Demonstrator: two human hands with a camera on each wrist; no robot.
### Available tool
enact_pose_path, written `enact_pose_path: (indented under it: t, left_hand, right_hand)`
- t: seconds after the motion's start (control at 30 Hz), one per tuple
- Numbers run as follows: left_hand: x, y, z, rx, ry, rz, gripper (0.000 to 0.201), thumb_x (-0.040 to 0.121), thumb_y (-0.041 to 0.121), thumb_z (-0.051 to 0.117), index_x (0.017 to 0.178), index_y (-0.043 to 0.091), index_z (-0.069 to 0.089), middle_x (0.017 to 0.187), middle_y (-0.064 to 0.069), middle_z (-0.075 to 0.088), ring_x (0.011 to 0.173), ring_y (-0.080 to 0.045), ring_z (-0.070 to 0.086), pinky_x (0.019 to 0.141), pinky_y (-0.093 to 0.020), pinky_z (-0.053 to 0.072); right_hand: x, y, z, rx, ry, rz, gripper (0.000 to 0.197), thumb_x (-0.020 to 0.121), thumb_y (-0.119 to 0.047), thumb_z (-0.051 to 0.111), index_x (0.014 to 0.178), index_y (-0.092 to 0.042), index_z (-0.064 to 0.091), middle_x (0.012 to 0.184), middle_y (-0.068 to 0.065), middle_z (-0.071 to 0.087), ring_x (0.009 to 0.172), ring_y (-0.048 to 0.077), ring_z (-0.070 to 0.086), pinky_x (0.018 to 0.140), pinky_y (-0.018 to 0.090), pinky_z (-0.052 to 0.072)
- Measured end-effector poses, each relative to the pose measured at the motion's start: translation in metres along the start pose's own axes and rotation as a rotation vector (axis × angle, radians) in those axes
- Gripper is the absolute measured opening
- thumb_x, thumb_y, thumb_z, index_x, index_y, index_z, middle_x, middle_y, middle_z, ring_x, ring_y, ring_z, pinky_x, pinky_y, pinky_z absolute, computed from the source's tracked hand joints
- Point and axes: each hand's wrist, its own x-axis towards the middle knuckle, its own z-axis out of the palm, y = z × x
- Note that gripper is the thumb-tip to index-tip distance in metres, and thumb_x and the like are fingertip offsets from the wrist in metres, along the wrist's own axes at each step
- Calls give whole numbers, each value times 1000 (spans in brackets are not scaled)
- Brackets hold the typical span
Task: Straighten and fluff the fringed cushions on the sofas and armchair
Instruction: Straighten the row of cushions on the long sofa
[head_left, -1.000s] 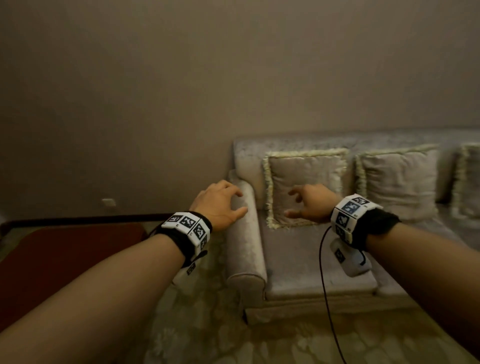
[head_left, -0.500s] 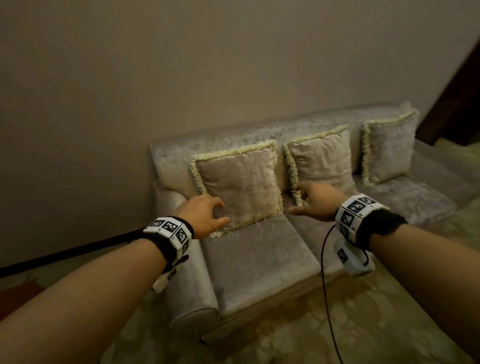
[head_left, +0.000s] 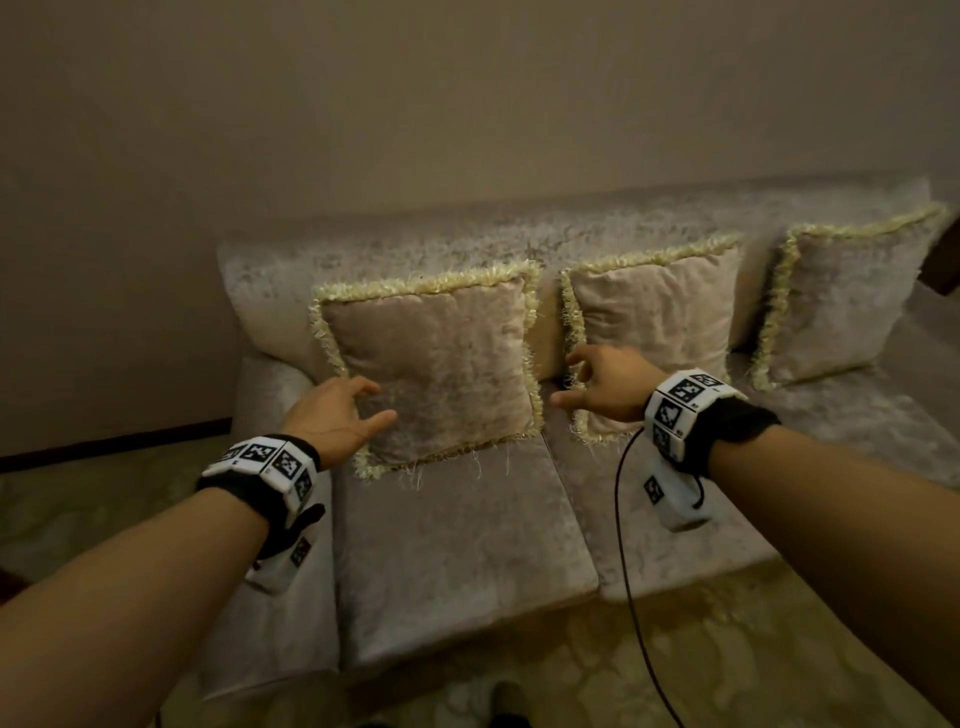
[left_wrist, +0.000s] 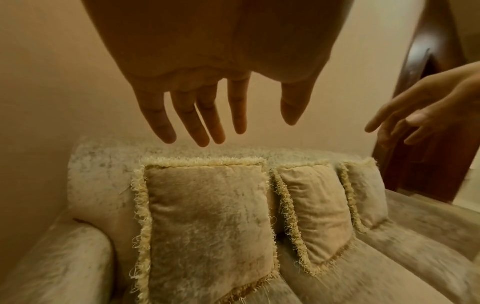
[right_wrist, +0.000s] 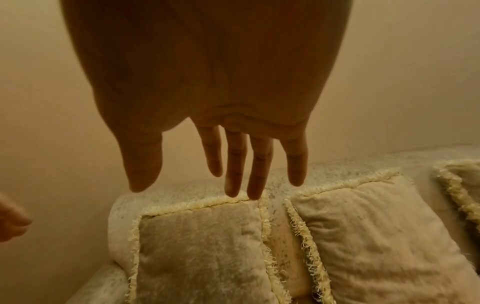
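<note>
Three beige velvet cushions with pale yellow fringe lean upright against the back of a grey-beige sofa (head_left: 457, 530). The left cushion (head_left: 436, 364) (left_wrist: 207, 222) (right_wrist: 200, 251) sits by the sofa's left arm, the middle cushion (head_left: 660, 317) (left_wrist: 317, 209) (right_wrist: 376, 236) beside it, the right cushion (head_left: 841, 301) further along. My left hand (head_left: 337, 415) (left_wrist: 228, 117) hovers open in front of the left cushion's left edge. My right hand (head_left: 597, 379) (right_wrist: 221, 176) reaches, fingers spread, toward the gap between the left and middle cushions. Neither hand holds anything.
A plain wall rises behind the sofa. Patterned carpet (head_left: 675, 675) lies before it. A dark wooden door (left_wrist: 426, 102) stands past the sofa's right end. A black cable (head_left: 623, 545) hangs from my right wrist over the seat.
My view has swung closer to the sofa and turned toward the left cushion. Both hands have advanced toward it, the left from the armrest side, the right toward its right edge.
</note>
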Motion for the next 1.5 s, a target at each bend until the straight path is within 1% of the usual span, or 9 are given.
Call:
enact_pose_path:
  t: [0.17, 0.33, 0.67, 0.87, 0.93, 1.03, 1.23, 1.37, 1.5]
  left_hand:
    - [62, -4, 15, -76, 46, -98, 64, 83, 68, 59, 134, 30, 54, 130, -6, 59, 114, -26, 58, 96, -41, 48]
    - [141, -23, 50, -246, 97, -228, 81, 78, 71, 63, 146, 34, 38, 150, -9, 44, 130, -31, 49, 103, -48, 44]
    - [287, -103, 150, -562, 340, -453, 124, 66, 54, 85, 156, 45, -1, 166, -5, 11, 149, -28, 21, 116, -55, 28]
    - [327, -141, 186, -763, 385, -474, 136, 62, 39, 90, 157, 39, -7, 165, 3, 15, 146, -17, 27, 117, -48, 29]
    - [335, -141, 192, -792, 392, -478, 130, 67, 28, 89, 159, 32, -4, 163, 3, 21, 139, -11, 32, 115, -41, 31]
    - [331, -137, 196, -842, 429, -469, 126, 67, 33, 88, 158, 33, 2, 159, 4, 30, 134, -10, 38, 110, -36, 33]
    - [292, -131, 201, -926, 424, -560, 110, 76, 28, 82, 158, 27, 9, 154, 0, 35, 130, -15, 42, 106, -40, 39]
    - [268, -123, 225, -1000, 339, -789, 105, 88, 22, 72, 158, 23, -6, 160, -10, 29, 140, -30, 38, 110, -42, 36]
    - [268, -125, 250, -1074, 236, -862, 109, 89, 35, 69, 158, 19, -14, 161, -10, 29, 141, -32, 38, 112, -42, 33]
  right_hand:
    - [74, 24, 4, 85, -15, -16, 86, 84, -58, 67, 148, -10, 37, 127, 9, 63, 112, 28, 60, 85, 32, 46]
    - [162, 45, 36, 185, -14, 12, 107, 77, -66, 69, 155, -14, 19, 143, 16, 49, 124, 32, 53, 101, 44, 47]
    - [347, 75, 154, 443, 104, -14, 126, 64, -78, 68, 149, -51, -20, 160, 9, 12, 145, 37, 24, 113, 58, 32]
    - [400, 76, 195, 573, 178, -47, 140, 61, -64, 79, 152, -34, -23, 164, 10, 0, 149, 23, 11, 114, 35, 16]
    - [410, 77, 201, 589, 203, -81, 138, 63, -62, 80, 152, -32, -21, 166, 7, -6, 152, 20, 3, 117, 34, 12]
    - [415, 73, 198, 619, 253, -125, 134, 64, -63, 79, 158, -21, -7, 166, 2, -3, 153, 17, 0, 118, 30, 10]
    - [400, 49, 153, 620, 329, -260, 123, 64, -65, 78, 158, -29, 8, 159, 10, 20, 143, 10, 21, 111, 19, 22]
    - [401, 16, 104, 476, 317, -395, 107, 64, -64, 80, 153, -42, 24, 137, 14, 38, 128, 30, 44, 104, 34, 39]
    - [428, -3, 90, 327, 252, -495, 103, 66, -73, 75, 152, -47, 24, 129, 13, 41, 120, 33, 46, 102, 52, 46]
